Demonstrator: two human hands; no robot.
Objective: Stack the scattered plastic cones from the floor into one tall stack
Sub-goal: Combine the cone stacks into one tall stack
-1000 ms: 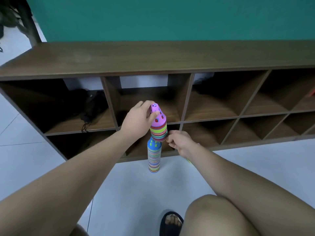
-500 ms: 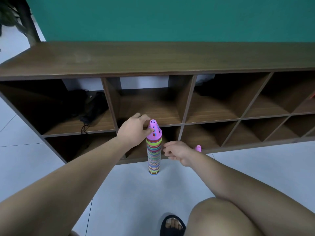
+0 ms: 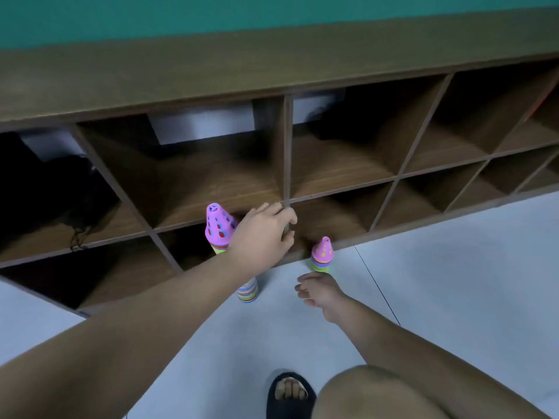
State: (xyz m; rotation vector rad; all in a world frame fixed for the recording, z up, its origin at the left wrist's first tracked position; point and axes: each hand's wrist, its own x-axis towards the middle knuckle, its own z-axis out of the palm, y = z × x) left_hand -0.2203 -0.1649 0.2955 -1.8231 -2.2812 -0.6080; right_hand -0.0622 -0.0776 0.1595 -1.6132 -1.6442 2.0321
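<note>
Letting go of the tall stack (image 3: 220, 229), your left hand (image 3: 261, 237) has moved off to the right of it and now sits at the front edge of the shelf divider (image 3: 287, 152). Its fingers are curled there, but the blur hides whether they grip the wood or only hang before it. The stack stands upright on the floor (image 3: 453, 282) without support, close against the shelf unit (image 3: 332, 164), its middle hidden behind your left forearm.

A second ago you were lowering the pink-topped batch onto the blue-tipped column; half a second ago it was seated with your left hand still on the top. That merge now looks finished.

Your right hand (image 3: 320, 293) has dropped from the stack's side to hover low, fingers loose and apart, holding nothing. Just beyond its fingertips stands a short stack (image 3: 322, 254), pink on top, barely showing before and now in full view. That one probably goes on next.
</note>
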